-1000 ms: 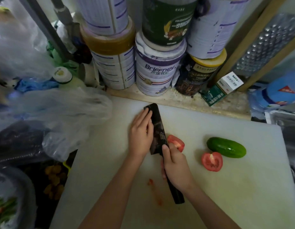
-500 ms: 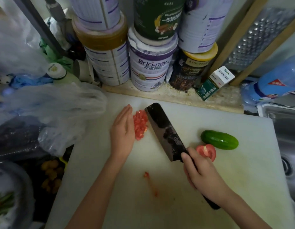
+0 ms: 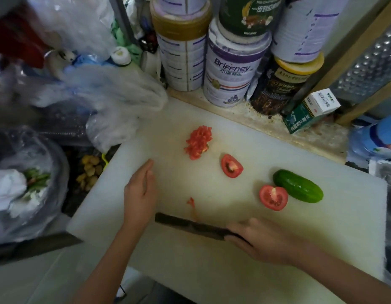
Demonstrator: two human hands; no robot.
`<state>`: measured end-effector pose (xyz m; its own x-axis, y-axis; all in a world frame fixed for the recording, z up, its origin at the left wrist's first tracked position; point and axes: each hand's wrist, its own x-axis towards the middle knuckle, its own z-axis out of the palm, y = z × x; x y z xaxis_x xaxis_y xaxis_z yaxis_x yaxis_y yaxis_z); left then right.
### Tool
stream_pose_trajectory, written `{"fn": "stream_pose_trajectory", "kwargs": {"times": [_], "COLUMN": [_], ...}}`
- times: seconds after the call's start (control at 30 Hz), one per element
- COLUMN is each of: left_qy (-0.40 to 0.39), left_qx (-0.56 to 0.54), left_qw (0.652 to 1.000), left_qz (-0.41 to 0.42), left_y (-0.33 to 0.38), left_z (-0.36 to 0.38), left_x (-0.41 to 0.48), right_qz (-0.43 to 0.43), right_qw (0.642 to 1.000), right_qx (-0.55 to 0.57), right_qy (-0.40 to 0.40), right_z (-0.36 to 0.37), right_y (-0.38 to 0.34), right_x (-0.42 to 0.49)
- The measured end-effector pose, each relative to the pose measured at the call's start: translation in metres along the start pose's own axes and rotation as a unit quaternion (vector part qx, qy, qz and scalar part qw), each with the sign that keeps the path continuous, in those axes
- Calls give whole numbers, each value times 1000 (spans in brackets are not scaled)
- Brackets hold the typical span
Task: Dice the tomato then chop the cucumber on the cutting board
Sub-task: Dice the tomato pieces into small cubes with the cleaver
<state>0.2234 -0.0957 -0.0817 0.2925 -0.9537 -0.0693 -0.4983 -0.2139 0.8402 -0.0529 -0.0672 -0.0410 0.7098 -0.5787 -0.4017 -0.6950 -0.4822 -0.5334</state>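
Board (image 3: pixel 343 216): knife (image 3: pixel 190 226) now away frm dice (image 3: pixel 199 142)

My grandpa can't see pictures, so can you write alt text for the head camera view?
A person's right hand holds a dark knife at the near side of a white cutting board, the open left hand beside its tip. Further back on the board lie a pile of diced tomato, a tomato wedge, a tomato half and a whole cucumber.
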Motion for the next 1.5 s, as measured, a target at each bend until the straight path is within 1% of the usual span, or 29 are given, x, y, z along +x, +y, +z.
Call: {"fn": "stream_pose_trajectory", "kwargs": {"times": [0.1,0.23,0.33,0.4,0.47,0.6,0.67,0.73,0.77,0.83,0.9,0.97,1.03,1.1,1.23,1.4,1.5], "left_qy": [33,76,95,100,98,81,77,87,99,123,123,110,92,79,68,44,21], "left_qx": [12,39,42,44,54,85,106,112,109,98,94,102,113,118,109,103,114], "left_qw": [999,996,994,993,993,993,991,990,989,987,988,989,989,990,991,992,990], "left_qz": [-6,-26,-44,-51,-46,-31,-14,-9,-12,-23,-22,-10,10,23,31,50,76], "left_y": [-3,-5,-5,-5,-5,-2,-2,-3,-4,-5,-6,-8,-10,-12,-11,-12,-14], "left_z": [-2,-4,-1,2,6,15,18,18,17,13,9,6,4,2,0,-2,2], "left_x": [-20,-41,-53,-59,-63,-63,-60,-56,-53,-48,-44,-41,-37,-31,-24,-15,-9], "right_qz": [-10,-14,-18,-22,-4,17,4,-18,-21,-15,-19,-14,15,50,98,134,160], "right_qw": [999,999,997,993,989,988,989,992,995,1000,999,999,999,997,988,974,968], "right_qx": [-33,-38,-41,-60,-73,-91,-55,-15,-1,-9,-31,-17,-28,-47,-34,-72,-81], "right_qy": [16,27,63,102,125,128,139,122,96,22,-27,-33,-11,30,113,167,176], "right_z": [-10,-27,-38,-44,-51,-64,-66,-59,-52,-33,-14,-6,-9,-13,-29,-42,-40], "right_y": [12,19,26,35,38,33,31,27,23,16,15,15,19,21,20,10,6], "right_x": [21,45,65,80,93,102,90,64,49,17,-4,-10,-1,13,43,74,82]}}
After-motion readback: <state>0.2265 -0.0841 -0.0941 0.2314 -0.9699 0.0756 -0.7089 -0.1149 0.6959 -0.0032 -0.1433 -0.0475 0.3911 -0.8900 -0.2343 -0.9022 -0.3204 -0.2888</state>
